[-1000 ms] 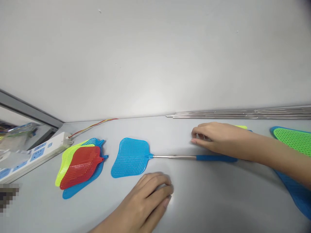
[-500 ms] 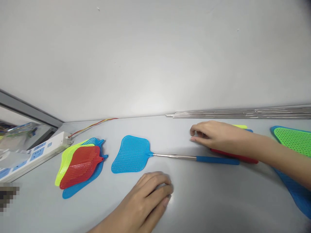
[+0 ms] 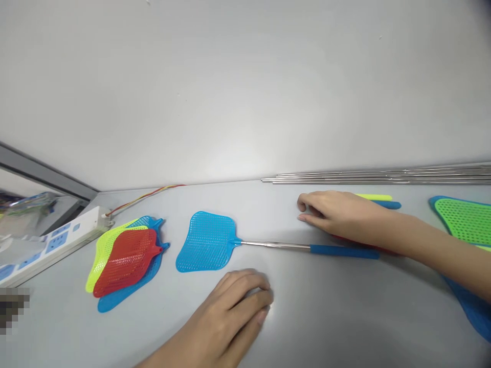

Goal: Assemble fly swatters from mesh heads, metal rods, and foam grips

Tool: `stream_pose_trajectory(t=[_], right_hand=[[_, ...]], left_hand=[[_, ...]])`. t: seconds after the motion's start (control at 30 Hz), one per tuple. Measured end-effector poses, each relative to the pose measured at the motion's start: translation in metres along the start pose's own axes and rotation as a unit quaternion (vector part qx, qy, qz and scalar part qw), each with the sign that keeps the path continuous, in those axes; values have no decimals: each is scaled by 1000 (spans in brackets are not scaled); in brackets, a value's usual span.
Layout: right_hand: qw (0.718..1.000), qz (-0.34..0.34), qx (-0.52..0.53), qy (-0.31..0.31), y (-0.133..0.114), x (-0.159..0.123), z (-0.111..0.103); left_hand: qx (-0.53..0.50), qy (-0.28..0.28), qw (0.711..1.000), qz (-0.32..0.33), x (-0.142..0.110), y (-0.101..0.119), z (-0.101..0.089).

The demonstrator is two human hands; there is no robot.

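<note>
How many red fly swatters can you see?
2. One red fly swatter lies on top of the left pile, over a yellow-green fly swatter. A second red fly swatter shows only as an edge under the right hand. More could be hidden.

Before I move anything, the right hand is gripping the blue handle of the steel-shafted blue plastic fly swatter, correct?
No: the head view shows the right hand beyond the blue handle of the steel-shafted blue plastic fly swatter, not gripping it.
</note>
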State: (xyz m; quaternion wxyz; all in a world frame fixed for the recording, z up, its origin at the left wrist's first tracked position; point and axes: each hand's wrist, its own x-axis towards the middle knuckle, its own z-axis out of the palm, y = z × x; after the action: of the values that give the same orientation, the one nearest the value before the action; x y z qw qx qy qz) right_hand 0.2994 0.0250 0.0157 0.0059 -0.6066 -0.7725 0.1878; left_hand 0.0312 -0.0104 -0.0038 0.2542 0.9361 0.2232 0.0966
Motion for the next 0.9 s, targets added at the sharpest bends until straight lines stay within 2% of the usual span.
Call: stream_pose_trajectory(t=[0.9], right_hand=[[996, -6, -78, 43, -1, 6, 12]], left_hand=[[-9, -35, 999, -14, 1, 1, -3]])
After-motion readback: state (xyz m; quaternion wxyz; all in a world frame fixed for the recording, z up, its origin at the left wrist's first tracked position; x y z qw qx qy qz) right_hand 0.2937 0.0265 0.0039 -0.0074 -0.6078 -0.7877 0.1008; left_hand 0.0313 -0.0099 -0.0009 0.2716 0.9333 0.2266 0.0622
